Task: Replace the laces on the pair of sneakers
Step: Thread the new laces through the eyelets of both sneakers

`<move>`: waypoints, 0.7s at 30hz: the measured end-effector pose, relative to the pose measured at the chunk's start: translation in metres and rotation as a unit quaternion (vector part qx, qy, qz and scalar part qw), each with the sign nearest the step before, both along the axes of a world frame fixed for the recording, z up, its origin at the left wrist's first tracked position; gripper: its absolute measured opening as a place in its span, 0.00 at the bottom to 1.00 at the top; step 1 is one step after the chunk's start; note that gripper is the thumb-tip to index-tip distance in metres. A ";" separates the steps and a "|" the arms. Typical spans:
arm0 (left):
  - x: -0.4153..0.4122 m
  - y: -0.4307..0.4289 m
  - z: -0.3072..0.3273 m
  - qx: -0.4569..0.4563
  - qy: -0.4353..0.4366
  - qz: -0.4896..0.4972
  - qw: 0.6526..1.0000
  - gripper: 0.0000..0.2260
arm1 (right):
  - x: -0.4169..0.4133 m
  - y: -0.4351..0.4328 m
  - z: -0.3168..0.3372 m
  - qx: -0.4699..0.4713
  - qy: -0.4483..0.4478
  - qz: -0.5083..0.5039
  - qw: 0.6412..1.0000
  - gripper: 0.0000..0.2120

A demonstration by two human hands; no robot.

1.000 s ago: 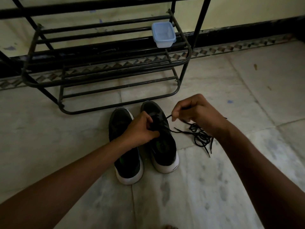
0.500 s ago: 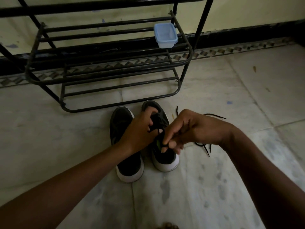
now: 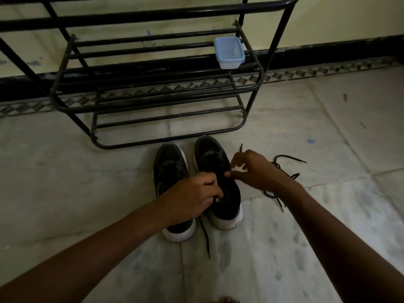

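Both sneakers point(image 3: 169, 162) lie parallel, toes apparently pointing toward the rack point(image 3: 153, 14).

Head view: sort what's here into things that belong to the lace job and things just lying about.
Job in hand:
- left sneaker
- right sneaker
- black lace, mostly loose on the floor
- left hand, gripping the right sneaker
- right hand, pinching the lace at the eyelets

Lying about:
- metal shoe rack
- plastic container, on the rack

Behind the sneakers point(image 3: 209, 154) a shoe rack point(image 3: 142, 16) blocks; right, loose lace point(image 3: 276, 166) (tangled); left, bare floor point(image 3: 65, 182).
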State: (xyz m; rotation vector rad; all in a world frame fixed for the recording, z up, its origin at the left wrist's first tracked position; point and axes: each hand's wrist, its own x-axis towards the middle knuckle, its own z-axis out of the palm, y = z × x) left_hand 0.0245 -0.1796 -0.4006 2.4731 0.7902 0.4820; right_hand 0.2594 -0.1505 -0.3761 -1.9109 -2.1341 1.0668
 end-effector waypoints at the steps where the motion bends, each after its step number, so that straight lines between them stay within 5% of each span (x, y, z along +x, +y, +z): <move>1: 0.000 -0.002 -0.002 0.001 0.002 -0.005 1.000 0.07 | -0.003 0.000 -0.007 -0.005 0.002 0.015 1.000 0.13; 7: 0.002 -0.005 -0.005 0.025 0.005 -0.022 0.999 0.10 | -0.002 -0.002 -0.001 0.003 0.095 0.013 0.995 0.08; 11: 0.002 -0.004 -0.001 -0.011 0.016 -0.009 1.000 0.18 | 0.001 -0.002 0.024 -0.024 0.279 -0.029 0.960 0.06; 16: 0.002 0.002 0.011 -0.034 -0.128 0.165 0.977 0.09 | -0.012 0.005 0.040 -0.023 0.268 0.023 0.963 0.05; 18: 0.006 0.011 0.016 -0.082 -0.162 0.232 0.956 0.13 | -0.017 0.007 0.044 -0.013 0.281 0.023 0.959 0.05; 21: 0.010 0.030 0.028 -0.302 -0.212 0.171 0.914 0.31 | -0.024 0.009 0.050 0.018 0.296 0.029 0.955 0.03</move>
